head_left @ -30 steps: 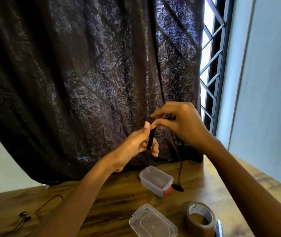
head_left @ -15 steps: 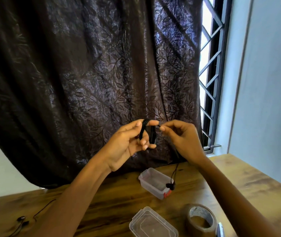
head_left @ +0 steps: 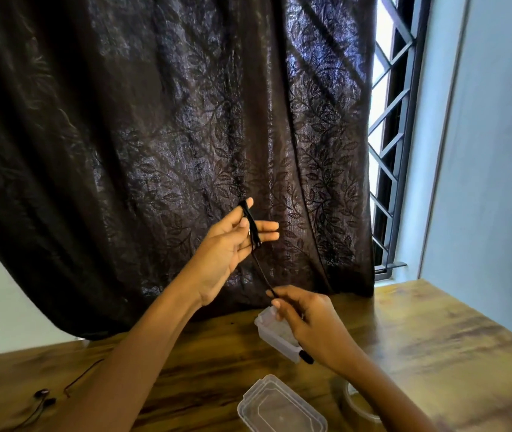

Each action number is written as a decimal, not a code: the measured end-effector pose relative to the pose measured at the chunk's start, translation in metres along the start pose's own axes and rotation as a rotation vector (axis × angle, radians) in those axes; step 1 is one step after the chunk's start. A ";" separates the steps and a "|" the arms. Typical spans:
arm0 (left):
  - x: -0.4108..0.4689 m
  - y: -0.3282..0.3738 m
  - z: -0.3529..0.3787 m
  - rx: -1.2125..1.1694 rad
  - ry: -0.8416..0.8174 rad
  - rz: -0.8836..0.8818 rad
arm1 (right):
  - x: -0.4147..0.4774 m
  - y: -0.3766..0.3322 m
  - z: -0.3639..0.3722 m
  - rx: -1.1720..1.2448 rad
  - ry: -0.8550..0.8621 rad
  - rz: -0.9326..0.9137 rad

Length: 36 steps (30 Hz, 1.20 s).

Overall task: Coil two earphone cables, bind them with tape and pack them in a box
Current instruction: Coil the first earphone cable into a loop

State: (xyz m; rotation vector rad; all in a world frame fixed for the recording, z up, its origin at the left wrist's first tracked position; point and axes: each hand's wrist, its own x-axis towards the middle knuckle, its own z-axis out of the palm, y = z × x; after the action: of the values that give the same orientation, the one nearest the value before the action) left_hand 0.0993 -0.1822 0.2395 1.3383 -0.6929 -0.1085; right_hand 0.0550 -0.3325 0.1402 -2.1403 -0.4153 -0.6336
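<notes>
My left hand [head_left: 229,247] is raised in front of the curtain with a black earphone cable [head_left: 251,222] wound in several loops around its outstretched fingers. One strand runs down from the loops to my right hand [head_left: 307,319], which pinches it just above the clear plastic box [head_left: 275,336] on the table. An earbud [head_left: 306,357] hangs below my right hand beside the box. The box's clear lid [head_left: 279,406] lies nearer to me. A second black earphone [head_left: 42,397] lies at the table's left. A brown tape roll [head_left: 357,403] is partly hidden behind my right forearm.
The wooden table [head_left: 435,338] stands against a dark leaf-patterned curtain [head_left: 155,120]. A barred window [head_left: 391,120] and a pale blue wall are at the right.
My right hand has dropped from beside the left hand down to just above the box, drawing a strand of cable taut. My left hand has spread its fingers with the loops on them.
</notes>
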 end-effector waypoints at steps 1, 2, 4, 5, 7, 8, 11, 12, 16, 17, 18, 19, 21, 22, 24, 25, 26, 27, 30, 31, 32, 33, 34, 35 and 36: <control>0.000 -0.002 -0.002 0.050 0.002 0.001 | -0.001 -0.001 -0.002 -0.039 -0.006 -0.022; 0.000 -0.005 -0.004 0.094 0.004 0.000 | -0.001 -0.003 -0.005 -0.092 -0.001 -0.049; 0.000 -0.011 -0.007 0.163 0.009 -0.006 | 0.001 -0.008 -0.012 -0.227 0.030 -0.122; 0.000 -0.013 -0.008 0.190 0.009 -0.011 | 0.002 -0.011 -0.015 -0.296 0.050 -0.173; -0.001 -0.016 -0.009 0.235 0.000 -0.021 | 0.006 -0.021 -0.024 -0.427 0.092 -0.283; -0.002 -0.017 -0.008 0.262 -0.008 -0.025 | 0.009 -0.026 -0.028 -0.488 0.117 -0.339; -0.003 -0.020 -0.007 0.346 -0.042 -0.088 | 0.021 -0.040 -0.043 -0.627 0.161 -0.491; -0.004 -0.020 -0.006 0.366 -0.061 -0.128 | 0.025 -0.044 -0.048 -0.651 0.164 -0.527; -0.015 -0.017 0.006 0.386 -0.213 -0.150 | 0.044 -0.056 -0.067 -0.675 0.171 -0.579; -0.017 -0.017 0.007 0.358 -0.232 -0.144 | 0.049 -0.058 -0.071 -0.646 0.172 -0.564; -0.018 -0.016 0.009 0.326 -0.248 -0.139 | 0.053 -0.059 -0.074 -0.595 0.166 -0.532; -0.018 -0.016 0.010 0.302 -0.260 -0.132 | 0.056 -0.059 -0.077 -0.523 0.154 -0.489; -0.019 -0.012 0.014 0.255 -0.254 -0.121 | 0.061 -0.055 -0.080 -0.355 0.131 -0.408; -0.019 -0.009 0.016 0.227 -0.241 -0.115 | 0.063 -0.052 -0.080 -0.282 0.136 -0.378; -0.019 -0.004 0.018 0.169 -0.220 -0.109 | 0.063 -0.045 -0.075 -0.164 0.170 -0.313; -0.019 -0.002 0.018 0.139 -0.213 -0.111 | 0.061 -0.042 -0.071 -0.102 0.188 -0.274; -0.018 -0.002 0.017 0.115 -0.207 -0.114 | 0.060 -0.039 -0.067 -0.033 0.203 -0.232; -0.017 -0.002 0.016 0.092 -0.202 -0.117 | 0.057 -0.037 -0.062 0.043 0.216 -0.189; -0.015 -0.004 0.015 -0.015 -0.173 -0.130 | 0.050 -0.037 -0.047 0.263 0.263 -0.074; -0.015 -0.005 0.016 -0.052 -0.165 -0.122 | 0.048 -0.037 -0.043 0.317 0.280 -0.043; -0.016 -0.004 0.017 -0.081 -0.160 -0.110 | 0.046 -0.037 -0.038 0.369 0.295 -0.010; -0.016 -0.004 0.017 -0.102 -0.154 -0.100 | 0.043 -0.036 -0.032 0.435 0.303 0.027; -0.016 -0.003 0.018 -0.114 -0.149 -0.094 | 0.041 -0.036 -0.028 0.507 0.309 0.070; -0.016 -0.003 0.018 -0.115 -0.142 -0.091 | 0.037 -0.035 -0.024 0.584 0.308 0.113; -0.016 -0.004 0.018 -0.114 -0.137 -0.090 | 0.034 -0.035 -0.021 0.668 0.300 0.157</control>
State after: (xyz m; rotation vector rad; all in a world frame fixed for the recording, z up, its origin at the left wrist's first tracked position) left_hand 0.0784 -0.1909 0.2309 1.2607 -0.7311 -0.3104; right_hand 0.0592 -0.3261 0.1927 -1.4030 -0.2425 -0.6070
